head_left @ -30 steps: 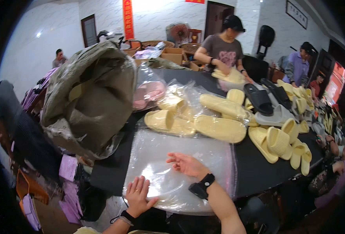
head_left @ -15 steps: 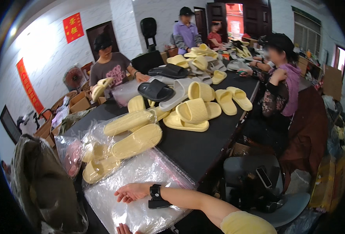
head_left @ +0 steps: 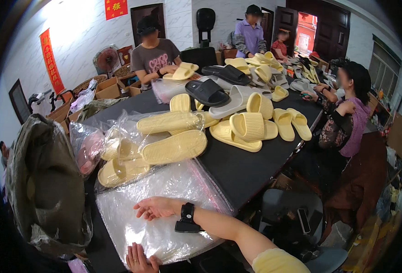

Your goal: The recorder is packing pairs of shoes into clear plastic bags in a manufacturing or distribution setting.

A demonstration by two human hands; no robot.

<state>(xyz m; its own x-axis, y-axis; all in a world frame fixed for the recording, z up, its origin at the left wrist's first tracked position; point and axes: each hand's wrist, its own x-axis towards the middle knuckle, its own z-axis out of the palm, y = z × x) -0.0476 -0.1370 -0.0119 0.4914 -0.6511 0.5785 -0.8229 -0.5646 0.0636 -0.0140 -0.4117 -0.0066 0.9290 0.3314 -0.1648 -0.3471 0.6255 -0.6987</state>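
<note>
A stack of clear plastic bags (head_left: 173, 223) lies flat on the near end of the black table. My right hand (head_left: 157, 208), with a black device strapped at the wrist, hovers over or rests on the bags, palm partly up and fingers loosely apart. At the stack's near edge, my left hand (head_left: 141, 260) lies on the plastic with its fingers stretched out; the lower picture edge cuts off its forearm. Just beyond the stack are bagged yellow slippers (head_left: 174, 147), piled in shiny wrap. Neither hand holds anything I can see.
Loose yellow slippers (head_left: 247, 127), a black slipper (head_left: 206, 92) and a grey slipper (head_left: 230, 102) cover the middle of the table (head_left: 237, 168). A large dark sack (head_left: 46, 186) stands at left, a grey chair (head_left: 292, 204) with a phone at right. Co-workers sit and stand around the table.
The view has shifted, so the scene sits further right. My left hand has come further into view on the bags. Across the table, a co-worker has brought yellow slippers over a plastic bag.
</note>
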